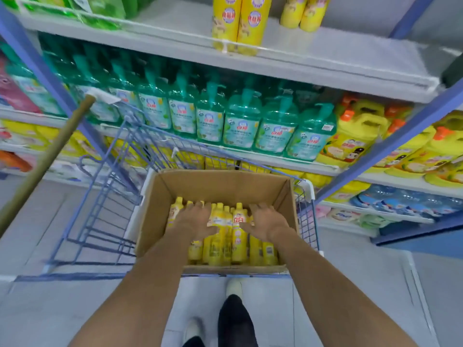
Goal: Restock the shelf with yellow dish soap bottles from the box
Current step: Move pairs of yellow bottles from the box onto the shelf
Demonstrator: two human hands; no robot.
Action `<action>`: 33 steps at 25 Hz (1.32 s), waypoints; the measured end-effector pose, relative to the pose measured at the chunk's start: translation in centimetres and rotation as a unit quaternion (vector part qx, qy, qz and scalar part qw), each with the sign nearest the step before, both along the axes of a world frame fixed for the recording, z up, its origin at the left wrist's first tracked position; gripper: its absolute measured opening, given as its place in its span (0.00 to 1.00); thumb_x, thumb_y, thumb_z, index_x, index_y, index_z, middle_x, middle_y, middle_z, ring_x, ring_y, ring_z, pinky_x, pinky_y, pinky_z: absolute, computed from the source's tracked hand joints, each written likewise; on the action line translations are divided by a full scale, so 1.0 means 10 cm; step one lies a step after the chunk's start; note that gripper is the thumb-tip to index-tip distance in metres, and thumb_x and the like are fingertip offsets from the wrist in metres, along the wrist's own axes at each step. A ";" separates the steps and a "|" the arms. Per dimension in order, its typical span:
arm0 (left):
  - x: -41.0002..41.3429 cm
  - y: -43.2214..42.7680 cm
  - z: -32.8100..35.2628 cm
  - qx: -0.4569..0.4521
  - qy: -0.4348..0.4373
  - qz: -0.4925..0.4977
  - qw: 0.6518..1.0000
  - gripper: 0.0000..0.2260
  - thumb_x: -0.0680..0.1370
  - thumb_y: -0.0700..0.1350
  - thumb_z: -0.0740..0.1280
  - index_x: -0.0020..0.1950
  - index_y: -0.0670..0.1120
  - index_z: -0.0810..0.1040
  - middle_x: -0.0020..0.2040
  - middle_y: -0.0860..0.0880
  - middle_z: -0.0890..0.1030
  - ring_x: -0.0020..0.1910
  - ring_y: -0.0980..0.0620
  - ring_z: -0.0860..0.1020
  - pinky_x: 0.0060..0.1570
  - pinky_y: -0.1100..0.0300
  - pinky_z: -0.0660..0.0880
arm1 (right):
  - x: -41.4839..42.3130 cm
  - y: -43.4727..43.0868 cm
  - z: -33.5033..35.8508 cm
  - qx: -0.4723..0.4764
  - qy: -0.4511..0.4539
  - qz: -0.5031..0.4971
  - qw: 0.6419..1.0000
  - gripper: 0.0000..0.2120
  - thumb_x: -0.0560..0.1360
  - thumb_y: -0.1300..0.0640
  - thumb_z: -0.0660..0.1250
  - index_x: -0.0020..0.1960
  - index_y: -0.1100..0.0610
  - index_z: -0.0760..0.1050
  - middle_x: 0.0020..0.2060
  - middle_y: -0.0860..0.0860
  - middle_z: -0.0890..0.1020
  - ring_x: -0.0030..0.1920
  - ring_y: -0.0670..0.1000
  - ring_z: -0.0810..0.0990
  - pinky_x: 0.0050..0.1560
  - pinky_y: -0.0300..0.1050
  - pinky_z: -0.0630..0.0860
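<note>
Both hands [195,219] [265,221] rest on yellow bottles [238,236] inside the box's walls [152,209].

Blue wire cart [100,209] on grey tile floor [363,296]. Green pump bottles [240,126] in a row on middle shelving. Yellow jugs with orange caps [355,134] at right. Wooden pole [47,156] leaning at left.

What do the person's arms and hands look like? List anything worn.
Both forearms are bare, with no sleeves in view. The left hand and right hand wear no gloves. No watch, ring or bracelet shows on either.
</note>
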State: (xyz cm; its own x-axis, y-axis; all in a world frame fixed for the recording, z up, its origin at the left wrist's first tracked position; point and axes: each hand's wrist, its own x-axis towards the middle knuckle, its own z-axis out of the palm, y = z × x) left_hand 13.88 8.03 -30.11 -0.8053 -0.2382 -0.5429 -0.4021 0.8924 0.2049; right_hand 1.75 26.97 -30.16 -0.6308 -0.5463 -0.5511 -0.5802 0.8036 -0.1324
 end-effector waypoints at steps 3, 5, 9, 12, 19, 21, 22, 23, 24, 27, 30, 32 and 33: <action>-0.13 0.07 -0.44 0.015 -0.053 0.004 0.998 0.38 0.77 0.65 0.64 0.79 0.45 0.57 0.74 0.41 0.66 0.73 0.38 0.66 0.68 0.43 0.69 | -0.18 0.05 -0.46 0.026 -0.042 -0.007 0.999 0.36 0.80 0.36 0.60 0.78 0.57 0.60 0.73 0.59 0.66 0.73 0.64 0.64 0.67 0.61 0.72; -0.26 0.05 -0.69 0.023 -0.083 0.010 0.996 0.39 0.77 0.65 0.64 0.79 0.45 0.57 0.74 0.41 0.67 0.72 0.38 0.66 0.66 0.42 0.70 | -0.33 0.02 -0.73 0.031 -0.070 -0.011 0.997 0.34 0.79 0.35 0.61 0.77 0.56 0.61 0.73 0.58 0.67 0.74 0.63 0.64 0.67 0.62 0.72; -0.64 -0.05 -1.12 0.045 -0.081 0.047 0.995 0.35 0.76 0.64 0.65 0.74 0.43 0.64 0.66 0.41 0.73 0.66 0.40 0.72 0.61 0.44 0.74 | -0.66 -0.13 -1.17 0.015 -0.092 -0.038 0.995 0.33 0.78 0.36 0.62 0.75 0.55 0.64 0.72 0.58 0.68 0.73 0.61 0.66 0.68 0.60 0.71; -0.91 -0.09 -1.46 0.068 -0.070 0.082 0.992 0.34 0.77 0.64 0.65 0.74 0.42 0.66 0.68 0.41 0.74 0.66 0.40 0.73 0.61 0.46 0.75 | -0.87 -0.27 -1.57 0.015 -0.103 -0.043 0.994 0.32 0.79 0.38 0.62 0.72 0.60 0.66 0.69 0.60 0.70 0.70 0.63 0.68 0.67 0.59 0.71; -1.15 -0.01 -2.13 0.106 -0.022 0.202 0.973 0.22 0.77 0.54 0.71 0.62 0.41 0.72 0.60 0.40 0.79 0.60 0.39 0.77 0.50 0.52 0.73 | -0.98 -0.50 -2.33 0.009 -0.124 -0.072 0.990 0.30 0.77 0.40 0.67 0.70 0.59 0.70 0.66 0.60 0.73 0.69 0.63 0.72 0.66 0.58 0.73; -1.15 -0.04 -2.23 0.124 -0.003 0.239 0.963 0.19 0.75 0.52 0.73 0.59 0.43 0.75 0.57 0.42 0.80 0.58 0.40 0.78 0.48 0.54 0.73 | -0.99 -0.54 -2.47 -0.001 -0.127 -0.096 0.987 0.29 0.77 0.40 0.68 0.69 0.58 0.71 0.66 0.59 0.74 0.69 0.62 0.72 0.66 0.56 0.72; -1.15 -0.06 -2.30 0.138 0.002 0.250 0.958 0.17 0.74 0.52 0.74 0.58 0.44 0.77 0.56 0.43 0.81 0.57 0.41 0.79 0.48 0.55 0.73 | -0.99 -0.55 -2.53 -0.007 -0.125 -0.109 0.986 0.28 0.77 0.41 0.69 0.69 0.58 0.71 0.66 0.59 0.75 0.69 0.61 0.72 0.65 0.54 0.72; -1.15 -0.08 -2.35 0.157 0.001 0.264 0.952 0.16 0.73 0.51 0.75 0.56 0.46 0.79 0.54 0.45 0.82 0.56 0.42 0.80 0.48 0.55 0.74 | -0.99 -0.56 -2.57 -0.011 -0.122 -0.128 0.984 0.28 0.76 0.42 0.70 0.68 0.59 0.72 0.66 0.59 0.75 0.68 0.61 0.72 0.64 0.52 0.71; -1.16 -0.11 -2.39 0.178 -0.001 0.280 0.943 0.14 0.73 0.52 0.76 0.55 0.47 0.81 0.52 0.47 0.82 0.56 0.43 0.80 0.49 0.55 0.75 | -1.00 -0.57 -2.60 -0.017 -0.116 -0.146 0.982 0.28 0.75 0.43 0.72 0.68 0.59 0.72 0.66 0.59 0.76 0.68 0.61 0.73 0.63 0.50 0.71; -1.17 -0.17 -2.43 0.222 -0.006 0.318 0.922 0.21 0.72 0.52 0.77 0.61 0.45 0.80 0.54 0.49 0.78 0.58 0.44 0.78 0.55 0.53 0.77 | -1.00 -0.58 -2.66 -0.024 -0.111 -0.191 0.975 0.33 0.70 0.40 0.76 0.66 0.59 0.73 0.65 0.59 0.77 0.68 0.60 0.74 0.61 0.48 0.72; -1.06 -0.16 -2.38 0.294 0.021 0.386 0.874 0.22 0.70 0.49 0.79 0.60 0.48 0.75 0.55 0.49 0.77 0.52 0.47 0.78 0.47 0.55 0.76 | -0.93 -0.52 -2.54 -0.041 -0.139 -0.207 0.967 0.29 0.66 0.41 0.79 0.59 0.57 0.78 0.60 0.57 0.81 0.63 0.58 0.78 0.52 0.43 0.71; -0.96 -0.18 -2.25 0.310 0.054 0.409 0.857 0.23 0.66 0.49 0.81 0.56 0.46 0.76 0.50 0.48 0.80 0.46 0.48 0.79 0.42 0.55 0.76 | -0.85 -0.45 -2.34 -0.075 -0.153 -0.224 0.960 0.22 0.66 0.46 0.81 0.52 0.56 0.79 0.54 0.56 0.84 0.57 0.57 0.81 0.47 0.42 0.72; -0.93 -0.21 -2.14 0.317 0.069 0.406 0.854 0.23 0.65 0.49 0.82 0.53 0.45 0.77 0.46 0.48 0.82 0.44 0.49 0.80 0.42 0.55 0.77 | -0.82 -0.41 -2.20 -0.088 -0.154 -0.230 0.957 0.20 0.65 0.48 0.82 0.49 0.55 0.78 0.50 0.55 0.84 0.54 0.56 0.83 0.45 0.43 0.74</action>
